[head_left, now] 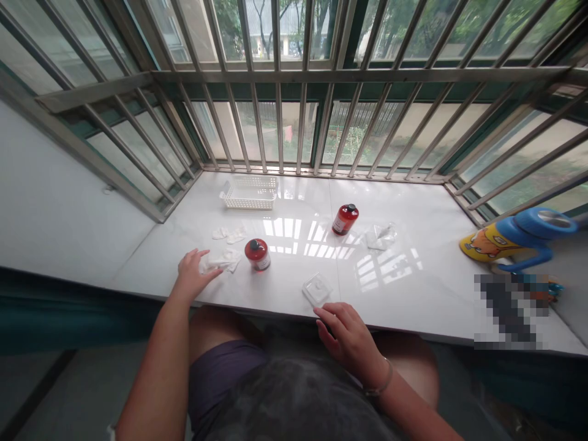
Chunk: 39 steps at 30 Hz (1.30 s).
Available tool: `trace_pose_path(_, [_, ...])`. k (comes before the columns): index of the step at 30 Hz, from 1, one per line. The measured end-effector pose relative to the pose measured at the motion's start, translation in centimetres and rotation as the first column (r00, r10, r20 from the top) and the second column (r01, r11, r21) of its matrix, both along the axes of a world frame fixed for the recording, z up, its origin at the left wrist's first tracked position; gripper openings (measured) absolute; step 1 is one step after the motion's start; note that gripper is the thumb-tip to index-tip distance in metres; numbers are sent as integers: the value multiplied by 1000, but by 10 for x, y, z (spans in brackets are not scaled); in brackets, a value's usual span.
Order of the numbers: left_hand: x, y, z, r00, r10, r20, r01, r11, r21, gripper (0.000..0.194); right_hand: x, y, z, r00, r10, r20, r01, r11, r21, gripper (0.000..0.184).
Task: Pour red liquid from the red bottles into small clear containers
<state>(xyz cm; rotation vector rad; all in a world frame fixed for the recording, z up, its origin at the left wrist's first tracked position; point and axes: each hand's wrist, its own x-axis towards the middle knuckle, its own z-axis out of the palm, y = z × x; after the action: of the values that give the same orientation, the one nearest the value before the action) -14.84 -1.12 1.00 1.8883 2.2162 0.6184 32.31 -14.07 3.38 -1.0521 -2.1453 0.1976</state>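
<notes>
My left hand (pixel 195 274) is open at the left of the white counter, thumb and fingers spread around a crumpled white tissue (pixel 225 260). Whether it touches the tissue is hard to tell. Smaller white scraps (pixel 229 234) lie just beyond. To the right of the tissue stands a red bottle (pixel 258 254) with a black cap. My right hand (pixel 346 337) hovers at the front edge, fingers loosely extended and nothing visible in them. Its fingertips are close to the near corner of a small clear square plastic box (pixel 316 289).
Farther back are a white perforated basket (pixel 249 195), a second red bottle (pixel 345 219) and a crumpled clear plastic wrapper (pixel 380 236). On the right lies a blue and yellow flask (pixel 519 236), near a blurred dark object (pixel 509 309). Metal bars (pixel 303 76) line the window behind.
</notes>
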Motion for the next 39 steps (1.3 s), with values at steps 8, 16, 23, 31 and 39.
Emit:
trace_pose_path(8, [76,-2,28,930,-197,310,135,969,209,75,-10,30,-30,964,-264,-25,258,957,-131,90])
trace_pose_path(16, [145,21,21,728,-254,637,230,965,122,62,-9,48,-61,963,-269,-19,257,937,-237,78])
trace_pose_path(23, [177,14,19,652,-386,652,370,913,171,48,17,50,-62,961,-277,7,271,934,-231,74])
trace_pose_path(31, [211,5,26,522,-525,672,522,820,236,46,23,53,-62,961,-274,37,274,930,-244,76])
trace_pose_path(39, [244,-3,25,432,-493,755,550,807,212,34,26,55,-63,944,-329,37,328,917,-227,76])
